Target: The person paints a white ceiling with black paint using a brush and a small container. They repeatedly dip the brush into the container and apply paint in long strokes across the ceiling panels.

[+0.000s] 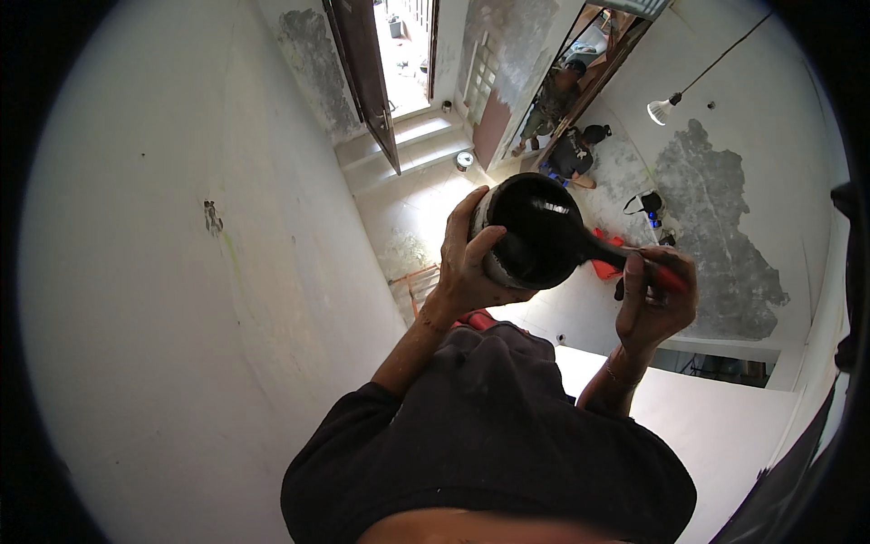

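My left hand (464, 267) is wrapped round the side of a round paint can (531, 272), its thumb near the rim. The can's mouth is tipped toward me, and its inside looks dark, with a bright glint. In my right hand (660, 295) is a paintbrush (605, 250) with a dark head and some red on its handle. The brush head lies at the can's right rim. Its bristle tip blends into the dark inside, so I cannot tell how deep it reaches.
Far below on the floor, a person in a dark shirt (573, 154) sits or crouches near a white bucket (465, 161). An open brown door (367, 77) stands beyond steps. A bulb (662, 111) hangs at right by a patchy grey wall (716, 218). A white wall (181, 317) rises close on my left.
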Motion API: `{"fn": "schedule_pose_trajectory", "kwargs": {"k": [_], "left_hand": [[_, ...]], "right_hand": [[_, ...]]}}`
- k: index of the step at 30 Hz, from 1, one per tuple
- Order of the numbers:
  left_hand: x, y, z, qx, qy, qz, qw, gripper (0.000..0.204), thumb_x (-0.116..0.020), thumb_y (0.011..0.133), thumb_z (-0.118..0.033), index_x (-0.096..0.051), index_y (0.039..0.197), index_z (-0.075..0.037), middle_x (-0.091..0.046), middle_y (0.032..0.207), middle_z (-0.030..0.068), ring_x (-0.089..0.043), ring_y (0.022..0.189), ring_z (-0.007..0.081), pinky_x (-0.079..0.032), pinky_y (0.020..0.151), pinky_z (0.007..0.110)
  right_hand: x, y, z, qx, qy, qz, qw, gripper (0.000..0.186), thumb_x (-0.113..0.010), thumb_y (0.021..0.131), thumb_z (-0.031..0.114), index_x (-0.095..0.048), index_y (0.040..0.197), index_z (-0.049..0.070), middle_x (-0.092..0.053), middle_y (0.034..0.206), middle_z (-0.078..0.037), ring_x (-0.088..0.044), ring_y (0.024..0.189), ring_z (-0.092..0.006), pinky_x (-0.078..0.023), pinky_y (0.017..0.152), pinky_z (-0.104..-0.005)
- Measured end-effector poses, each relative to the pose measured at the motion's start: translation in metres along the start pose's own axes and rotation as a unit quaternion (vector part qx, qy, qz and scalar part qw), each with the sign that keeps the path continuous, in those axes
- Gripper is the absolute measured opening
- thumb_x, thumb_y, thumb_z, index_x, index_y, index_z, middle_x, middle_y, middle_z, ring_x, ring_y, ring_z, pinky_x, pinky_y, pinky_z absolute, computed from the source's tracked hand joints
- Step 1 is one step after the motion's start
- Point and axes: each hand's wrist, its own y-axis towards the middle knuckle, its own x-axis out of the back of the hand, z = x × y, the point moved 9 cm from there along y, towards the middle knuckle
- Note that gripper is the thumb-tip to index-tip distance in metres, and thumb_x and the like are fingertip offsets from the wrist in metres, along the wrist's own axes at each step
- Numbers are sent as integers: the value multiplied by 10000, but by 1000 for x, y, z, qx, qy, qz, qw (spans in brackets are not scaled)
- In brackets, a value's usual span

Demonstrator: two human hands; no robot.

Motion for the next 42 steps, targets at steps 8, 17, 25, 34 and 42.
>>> {"fn": "schedule_pose_trajectory", "kwargs": {"k": [8,17,25,34,42], "left_hand": [[-2,-4,6,11,-8,0,1000,1073,-1045,531,-411,-442,1405,-250,-464,1481,351,-582,1268,533,-551,988,585],[-8,-4,7,13,3,13,1000,1106,-1043,532,-424,-421,1432,-258,-473,1475,351,-576,1266,542,-535,995,592],[-13,-6,8,9,-5,17,1000,1113,-1044,528,-422,-419,1432,-249,-475,1469,352,-577,1265,536,-530,1000,590],[-15,-3,5,2,2,23,1000,1114,-1043,536,-414,-409,1437,-245,-482,1459,345,-586,1245,528,-538,983,583],[-14,4,0,11,-8,-2,1000,1097,-1043,561,-408,-394,1426,-220,-523,1424,323,-595,1258,490,-557,988,561]], "right_hand": [[-16,5,6,65,-29,67,995,180,-828,911,118,-699,1002,30,-758,859,-113,-773,745,-202,-603,705,-315],[-18,10,3,49,-31,53,997,162,-829,910,104,-703,982,34,-760,841,-110,-766,720,-202,-589,686,-303],[-18,13,7,72,-33,42,996,154,-828,919,123,-699,941,41,-751,793,-100,-747,656,-186,-552,614,-279],[-12,18,-2,44,-29,27,998,160,-808,944,155,-697,889,54,-712,680,-60,-712,609,-136,-499,550,-262],[-12,22,-64,-185,116,2,976,190,-764,975,144,-663,873,20,-655,666,-21,-568,537,-76,-430,508,-238]]}}
